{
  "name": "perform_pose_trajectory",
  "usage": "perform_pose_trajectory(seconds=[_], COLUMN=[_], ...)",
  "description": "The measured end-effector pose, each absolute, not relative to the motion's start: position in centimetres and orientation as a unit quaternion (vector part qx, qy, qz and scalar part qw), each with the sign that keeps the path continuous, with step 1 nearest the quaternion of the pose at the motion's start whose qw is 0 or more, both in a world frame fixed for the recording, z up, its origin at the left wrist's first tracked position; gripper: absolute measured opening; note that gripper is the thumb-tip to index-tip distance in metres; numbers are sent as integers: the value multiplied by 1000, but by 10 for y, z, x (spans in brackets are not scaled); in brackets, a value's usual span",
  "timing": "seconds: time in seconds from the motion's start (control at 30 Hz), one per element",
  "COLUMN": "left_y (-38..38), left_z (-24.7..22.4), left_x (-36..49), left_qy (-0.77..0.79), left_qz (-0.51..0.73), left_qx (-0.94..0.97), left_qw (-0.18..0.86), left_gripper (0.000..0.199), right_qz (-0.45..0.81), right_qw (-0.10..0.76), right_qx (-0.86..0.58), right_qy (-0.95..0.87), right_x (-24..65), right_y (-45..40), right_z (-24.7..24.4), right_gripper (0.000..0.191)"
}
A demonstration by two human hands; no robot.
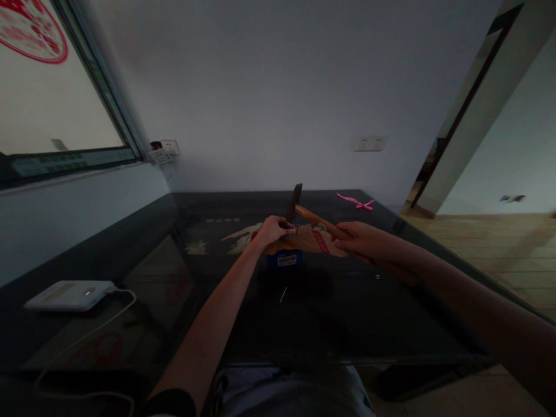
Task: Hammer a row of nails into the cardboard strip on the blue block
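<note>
A hammer with a dark head (295, 201) and a wooden handle (319, 221) is raised over a flat tan piece with a red band (311, 238). My right hand (358, 238) is wrapped round the handle's end. Beside the hammer head, my left hand (276, 229) has its fingers pinched on the tan piece's left part; a small thin item at the fingertips is too small to name. Beneath the piece sits a blue box (284, 259) with a white label, on the dark glossy table (343, 313).
A white device (72, 295) with a white cable lies at the table's left. A pink ribbon (357, 201) is near the back right edge. A thin metallic sliver (283, 294) lies in front of the blue box, and small bits (377, 276) lie to the right.
</note>
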State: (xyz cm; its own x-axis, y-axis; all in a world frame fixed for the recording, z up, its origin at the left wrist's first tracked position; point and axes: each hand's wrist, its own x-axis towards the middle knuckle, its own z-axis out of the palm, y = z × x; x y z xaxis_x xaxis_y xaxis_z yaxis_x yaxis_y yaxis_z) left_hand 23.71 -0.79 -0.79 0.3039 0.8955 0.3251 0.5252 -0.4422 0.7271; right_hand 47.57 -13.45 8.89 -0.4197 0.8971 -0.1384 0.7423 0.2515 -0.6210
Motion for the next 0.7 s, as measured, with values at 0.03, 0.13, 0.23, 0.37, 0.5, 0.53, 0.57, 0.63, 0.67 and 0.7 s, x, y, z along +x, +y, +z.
perform_pose_trajectory(seconds=[0.03,0.13,0.23,0.37,0.5,0.53,0.57,0.63,0.67,0.7], left_y=[-9,-11,-12,-13,-14,-15,-16,-23,-29,-37], left_z=[-7,-6,-4,-3,-1,1,5,16,24,32], left_x=[237,237,237,237,235,234,232,226,222,219], left_qy=[464,467,462,455,434,419,403,377,369,365], left_qz=[366,362,360,354,355,362,371,400,418,436], left_qx=[766,771,776,784,797,803,809,816,816,813], left_qw=[253,239,233,230,225,220,211,176,151,125], left_gripper=[25,24,23,18,18,21,28,40,43,40], right_qz=[312,318,319,321,356,368,380,395,402,409], right_qw=[123,111,108,150,187,203,223,272,294,316], right_qx=[-527,-526,-529,-523,-519,-515,-511,-501,-498,-496], right_qy=[-781,-781,-779,-775,-754,-746,-738,-720,-710,-698], right_x=[476,476,477,478,483,485,487,493,495,497], right_y=[-134,-134,-132,-132,-137,-139,-142,-149,-152,-155], right_z=[88,86,85,85,78,74,68,55,47,39], right_gripper=[9,9,9,10,17,20,23,28,30,32])
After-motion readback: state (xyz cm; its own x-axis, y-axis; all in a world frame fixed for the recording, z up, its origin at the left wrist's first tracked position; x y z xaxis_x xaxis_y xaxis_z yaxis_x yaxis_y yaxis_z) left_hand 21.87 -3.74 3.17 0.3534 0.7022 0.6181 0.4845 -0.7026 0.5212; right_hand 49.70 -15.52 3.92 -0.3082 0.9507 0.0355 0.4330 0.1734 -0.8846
